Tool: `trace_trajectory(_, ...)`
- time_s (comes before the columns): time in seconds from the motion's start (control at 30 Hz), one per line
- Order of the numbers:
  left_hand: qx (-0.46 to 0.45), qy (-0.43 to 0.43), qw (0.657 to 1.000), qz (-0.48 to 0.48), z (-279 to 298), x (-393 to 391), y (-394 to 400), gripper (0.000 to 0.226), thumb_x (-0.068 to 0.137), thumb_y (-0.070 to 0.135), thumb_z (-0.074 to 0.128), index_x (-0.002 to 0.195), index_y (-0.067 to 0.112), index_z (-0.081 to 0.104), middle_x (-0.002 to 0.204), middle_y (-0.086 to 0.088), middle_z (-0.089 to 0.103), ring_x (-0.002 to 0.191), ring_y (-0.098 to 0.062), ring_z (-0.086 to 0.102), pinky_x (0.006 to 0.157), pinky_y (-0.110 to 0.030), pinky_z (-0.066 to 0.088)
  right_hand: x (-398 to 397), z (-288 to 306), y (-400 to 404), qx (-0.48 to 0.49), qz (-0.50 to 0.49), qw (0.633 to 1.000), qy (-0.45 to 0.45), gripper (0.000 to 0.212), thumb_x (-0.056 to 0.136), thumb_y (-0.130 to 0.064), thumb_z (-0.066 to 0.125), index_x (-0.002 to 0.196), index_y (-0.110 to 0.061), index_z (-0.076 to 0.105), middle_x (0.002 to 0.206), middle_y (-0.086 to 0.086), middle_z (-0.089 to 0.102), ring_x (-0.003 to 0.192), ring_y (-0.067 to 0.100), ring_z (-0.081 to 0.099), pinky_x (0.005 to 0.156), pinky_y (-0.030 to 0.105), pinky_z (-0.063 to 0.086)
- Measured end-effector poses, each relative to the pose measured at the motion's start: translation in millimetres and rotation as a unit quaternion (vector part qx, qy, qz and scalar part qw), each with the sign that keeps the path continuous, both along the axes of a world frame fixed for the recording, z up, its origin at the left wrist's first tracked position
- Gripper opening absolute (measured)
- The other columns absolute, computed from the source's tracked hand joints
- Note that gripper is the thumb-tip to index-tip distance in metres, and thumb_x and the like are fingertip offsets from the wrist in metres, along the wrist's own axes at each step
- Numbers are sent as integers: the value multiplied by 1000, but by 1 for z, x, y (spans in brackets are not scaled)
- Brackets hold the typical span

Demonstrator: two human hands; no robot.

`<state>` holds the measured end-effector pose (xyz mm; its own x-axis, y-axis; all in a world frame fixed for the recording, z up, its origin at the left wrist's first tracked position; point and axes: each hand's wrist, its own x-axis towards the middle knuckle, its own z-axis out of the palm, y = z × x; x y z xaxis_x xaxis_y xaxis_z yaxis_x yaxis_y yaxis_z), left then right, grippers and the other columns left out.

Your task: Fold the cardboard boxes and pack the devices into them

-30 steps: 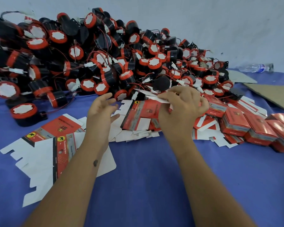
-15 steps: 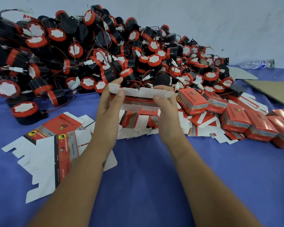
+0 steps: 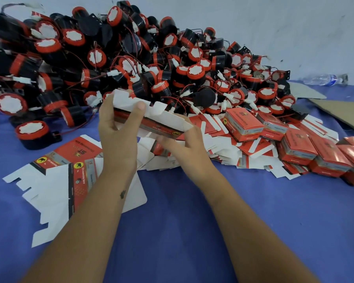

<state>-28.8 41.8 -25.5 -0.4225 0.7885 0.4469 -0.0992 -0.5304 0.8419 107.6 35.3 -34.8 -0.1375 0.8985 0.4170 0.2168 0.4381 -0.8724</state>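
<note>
A flat red-and-white cardboard box blank (image 3: 161, 117) is held in the air between both hands, tilted down to the right. My left hand (image 3: 119, 127) grips its left end, thumb on the white flaps. My right hand (image 3: 184, 144) holds the right end from below. Behind them rises a big pile of black devices with red rings and white caps (image 3: 131, 58), wires tangled among them. More flat blanks (image 3: 192, 152) lie under the hands. Folded red boxes (image 3: 243, 125) sit to the right.
Two flat blanks (image 3: 55, 180) lie on the blue cloth (image 3: 172, 231) at the left. A lone device (image 3: 32, 133) sits by them. Brown cardboard sheets (image 3: 343, 113) and a plastic bottle (image 3: 323, 79) lie at the far right by the white wall.
My right hand picked a blank off the heap. Both hands then took its ends and lifted it. It has since tilted down to the right, my right hand now under its end.
</note>
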Motion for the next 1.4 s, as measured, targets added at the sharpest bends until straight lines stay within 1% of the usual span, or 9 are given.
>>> trace_trajectory(0.1,-12,56,998,40,1,0,-2,49,73,50,73,120,41,61,153,-11,35,141,-29,38,110,-43,44,-1,-4,5,-3,-38,996,-84,55,85,-33,68,137,-31,51,133,-8,55,128,17,47,107,42,40)
trace_trajectory(0.23,-17,108,993,31,2,2,-4,40,72,57,70,109,66,58,158,0,23,146,-23,28,115,-41,38,0,-5,6,-50,-41,997,52,42,84,-18,71,118,-37,54,101,-33,64,99,-9,60,77,9,49)
trace_trajectory(0.5,-18,140,986,88,-3,3,-2,42,79,42,70,117,38,54,144,-2,43,137,-18,37,114,-41,34,-3,1,1,-28,-61,998,2,33,79,-23,75,100,-36,54,108,-12,49,96,-11,50,72,2,40)
trace_trajectory(0.6,3,94,996,-1,-5,8,-4,61,76,46,68,130,38,41,147,8,39,136,-2,36,107,-21,35,-2,5,-1,-15,-63,998,17,36,74,-36,69,106,-20,60,110,-5,51,98,-3,53,76,4,40)
trace_trajectory(0.77,18,22,1000,-6,-6,9,-3,49,77,41,72,115,30,42,128,-12,49,119,-19,51,107,-36,44,3,7,-4,-2,-72,997,7,51,81,-31,68,129,-18,57,126,-5,54,117,6,52,99,21,44)
trace_trajectory(0.97,3,-28,998,-47,-5,7,2,48,72,40,75,105,30,41,116,9,51,115,-12,49,110,-46,40,2,5,-7,2,-54,998,-38,81,82,-36,66,153,-26,29,155,-14,34,134,-9,29,102,3,23)
trace_trajectory(1.2,8,20,995,-97,-4,14,-5,52,78,42,70,120,27,42,111,22,58,98,9,60,81,-13,50,-1,4,-7,9,-18,997,-69,92,80,-36,69,156,-28,18,149,-24,34,133,-18,26,109,12,30)
trace_trajectory(1.27,-21,74,988,-137,-9,21,-7,61,80,49,65,132,26,42,129,17,57,119,-1,58,95,-28,54,-4,4,-7,-8,-10,1000,-27,105,77,-37,74,157,-30,7,156,-20,28,142,-5,25,115,26,34)
trace_trajectory(1.4,-133,22,958,-255,-14,28,-11,85,75,70,50,146,25,43,138,-3,61,126,-20,59,102,-45,49,0,5,-5,15,-50,999,9,115,75,-31,82,157,-29,2,160,-23,11,146,-8,11,115,12,22)
